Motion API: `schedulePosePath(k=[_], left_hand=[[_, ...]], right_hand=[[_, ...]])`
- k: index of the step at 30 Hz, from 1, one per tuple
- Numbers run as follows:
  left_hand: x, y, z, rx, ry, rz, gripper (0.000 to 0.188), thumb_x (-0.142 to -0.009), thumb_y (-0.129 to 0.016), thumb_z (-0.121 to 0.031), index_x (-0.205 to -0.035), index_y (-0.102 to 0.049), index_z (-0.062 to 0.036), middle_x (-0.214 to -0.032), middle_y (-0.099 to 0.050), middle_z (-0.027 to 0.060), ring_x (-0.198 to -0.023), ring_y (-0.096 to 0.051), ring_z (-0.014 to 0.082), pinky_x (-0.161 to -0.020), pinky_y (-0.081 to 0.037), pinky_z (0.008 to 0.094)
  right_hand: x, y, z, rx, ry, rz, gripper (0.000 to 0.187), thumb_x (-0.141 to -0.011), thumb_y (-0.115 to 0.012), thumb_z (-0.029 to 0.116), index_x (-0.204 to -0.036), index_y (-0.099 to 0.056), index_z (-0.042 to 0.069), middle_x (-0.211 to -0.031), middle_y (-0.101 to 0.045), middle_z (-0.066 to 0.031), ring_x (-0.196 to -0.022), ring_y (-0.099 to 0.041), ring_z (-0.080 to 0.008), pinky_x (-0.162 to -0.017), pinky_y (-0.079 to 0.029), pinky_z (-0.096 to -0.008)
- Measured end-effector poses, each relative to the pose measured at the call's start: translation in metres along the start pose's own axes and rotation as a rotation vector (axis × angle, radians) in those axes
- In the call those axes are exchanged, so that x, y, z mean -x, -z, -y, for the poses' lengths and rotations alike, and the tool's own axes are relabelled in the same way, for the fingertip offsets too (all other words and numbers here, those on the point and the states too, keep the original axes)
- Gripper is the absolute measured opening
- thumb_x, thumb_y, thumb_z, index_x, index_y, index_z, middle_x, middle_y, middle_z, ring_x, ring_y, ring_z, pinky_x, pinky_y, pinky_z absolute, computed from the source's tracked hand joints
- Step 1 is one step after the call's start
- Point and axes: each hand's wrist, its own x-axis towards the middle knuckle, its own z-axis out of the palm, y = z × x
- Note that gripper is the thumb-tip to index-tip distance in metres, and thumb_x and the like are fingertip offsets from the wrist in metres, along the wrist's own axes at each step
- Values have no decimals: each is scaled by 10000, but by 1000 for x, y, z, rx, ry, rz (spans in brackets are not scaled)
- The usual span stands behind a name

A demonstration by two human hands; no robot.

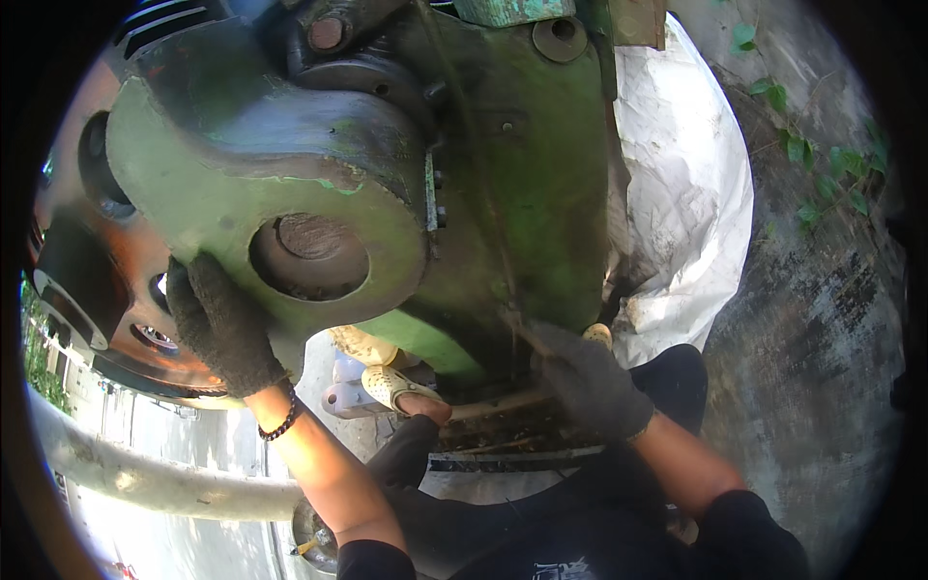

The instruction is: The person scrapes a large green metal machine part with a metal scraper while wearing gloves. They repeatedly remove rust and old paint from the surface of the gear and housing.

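In front of me stands a big green machine point(541, 193) with a curved cover point(184, 184) that has a round opening. My left hand point(220, 324), in a dark grey glove, rests against the cover's lower left edge with its fingers stretched out. Lower on the right, my right hand point(594, 377), gloved alike, is close to the machine's lower side panel. Its fingers are curled and blurred. Something thin point(514, 319) seems to stick out from them toward the panel, but I cannot make out what it is.
A rust-orange wheel-like part point(135, 280) is at the left. Below it runs a thick pale pipe point(184, 483). White sheeting point(677, 184) hangs at the machine's right, beside a stained wall point(802, 338) with a green vine point(831, 179). My foot in a cream clog point(387, 387) is under the machine.
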Motion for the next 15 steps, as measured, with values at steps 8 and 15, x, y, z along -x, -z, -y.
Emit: schedulePosePath(k=[8,15], left_hand=[[-3,4,4,-126,-24,-9,535,-1081,-575,-362,-1376,-582,84,-1331,-598,200,-1161,-586,287,-1042,-449,417],[-3,6,19,-187,-49,-55,538,-1079,-583,-353,-1376,-578,96,-1405,-578,233,-1224,-570,309,-1098,-419,422]], right_hand=[[-92,10,31,-169,296,-274,452,-956,-646,-12,-1407,-617,20,-1274,-698,-189,-1097,-697,-328,-972,-541,-409],[-77,22,17,-83,324,-60,422,-946,-640,-37,-1364,-642,20,-1250,-704,-175,-993,-707,-331,-847,-582,-394]])
